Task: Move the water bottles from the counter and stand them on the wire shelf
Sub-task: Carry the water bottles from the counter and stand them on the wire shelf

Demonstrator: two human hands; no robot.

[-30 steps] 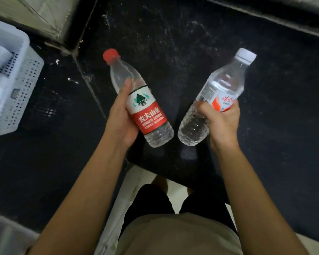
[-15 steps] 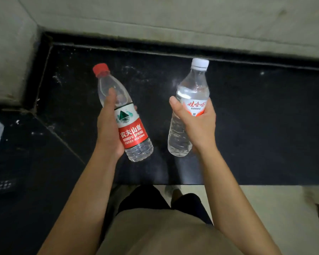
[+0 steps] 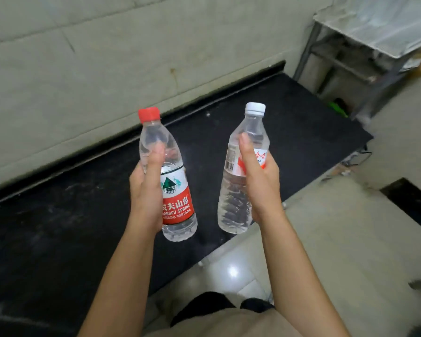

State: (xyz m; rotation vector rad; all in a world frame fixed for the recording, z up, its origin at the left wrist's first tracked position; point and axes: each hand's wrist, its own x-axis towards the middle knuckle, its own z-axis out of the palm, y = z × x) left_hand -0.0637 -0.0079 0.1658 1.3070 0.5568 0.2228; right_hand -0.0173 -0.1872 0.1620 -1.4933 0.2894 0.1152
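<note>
Two bottles held above the black stone counter (image 3: 289,132).
Left hand (image 3: 147,190) grips the red-capped clear plastic bottle (image 3: 173,188); right hand (image 3: 261,183) grips the white-capped clear plastic bottle (image 3: 238,181).

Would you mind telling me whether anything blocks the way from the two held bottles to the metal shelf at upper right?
Nothing visible does: the red-capped bottle and white-capped bottle are held above the black counter, and the shelf stands beyond its end.

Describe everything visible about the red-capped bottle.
The red-capped bottle is clear plastic, its cap on, with a white and red label showing a green mountain logo and the words NONGFU SPRING. It looks full of water. The left hand grips its middle, thumb along the front, holding it near upright above the black counter, touching nothing else.
</note>
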